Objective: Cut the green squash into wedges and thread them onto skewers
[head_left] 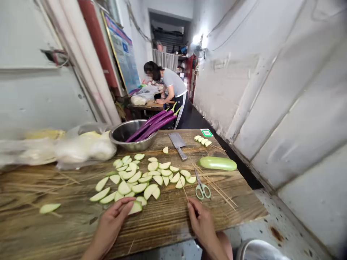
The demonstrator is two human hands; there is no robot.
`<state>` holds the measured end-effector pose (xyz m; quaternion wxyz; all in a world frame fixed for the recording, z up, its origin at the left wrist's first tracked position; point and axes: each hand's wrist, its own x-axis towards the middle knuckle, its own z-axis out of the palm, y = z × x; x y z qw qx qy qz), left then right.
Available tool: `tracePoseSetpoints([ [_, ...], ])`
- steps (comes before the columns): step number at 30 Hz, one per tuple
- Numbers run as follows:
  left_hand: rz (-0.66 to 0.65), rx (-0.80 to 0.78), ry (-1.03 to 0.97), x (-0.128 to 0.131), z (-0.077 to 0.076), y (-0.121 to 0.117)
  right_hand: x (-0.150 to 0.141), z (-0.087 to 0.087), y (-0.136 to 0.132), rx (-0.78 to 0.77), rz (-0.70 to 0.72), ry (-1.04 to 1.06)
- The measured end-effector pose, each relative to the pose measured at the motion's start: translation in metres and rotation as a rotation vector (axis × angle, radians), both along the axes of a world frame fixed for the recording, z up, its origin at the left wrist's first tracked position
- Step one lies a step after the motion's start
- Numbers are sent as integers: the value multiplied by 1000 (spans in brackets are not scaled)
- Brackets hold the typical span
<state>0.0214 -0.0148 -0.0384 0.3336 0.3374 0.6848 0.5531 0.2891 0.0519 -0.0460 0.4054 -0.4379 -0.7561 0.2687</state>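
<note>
While left hand (115,216) pinches pale, green-edged vegetable slice (136,207), right hand (200,219) pinches thin tan wooden stick (185,193), well right of slice, long axis slanting forward-left.

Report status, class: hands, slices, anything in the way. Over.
Left hand pinching green-edged slice. Right hand gripping thin stick. Loose slices spread beyond. Scissors near right hand, possibly obstructing.

Single head-worn view, facing forward and down, close above a wooden table (162,224), doorway (170,34) farther off
</note>
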Motion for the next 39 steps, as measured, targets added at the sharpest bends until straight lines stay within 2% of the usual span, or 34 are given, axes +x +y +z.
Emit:
tracePoseSetpoints([
  [3,-73,-23,-42,2,4,1,3,-9,3,19,-2,31],
  [6,-37,-33,-48,4,5,2,4,-22,6,12,-54,97],
  [10,-50,-19,-35,6,7,4,3,-33,9,-84,-144,161],
  [16,-8,50,5,11,11,7,7,-23,12,-94,-64,125],
  [19,26,93,-73,13,11,8,14,-20,17,-133,2,34],
  [21,5,117,-129,13,10,8,17,-21,21,-145,38,-13],
  [29,-45,153,-143,11,4,8,13,-12,22,-173,-30,-55],
  [36,-98,190,-177,9,-2,9,14,-26,28,-128,-47,-61],
  [39,-107,217,-226,9,-2,9,9,-22,29,-95,-71,-47],
])
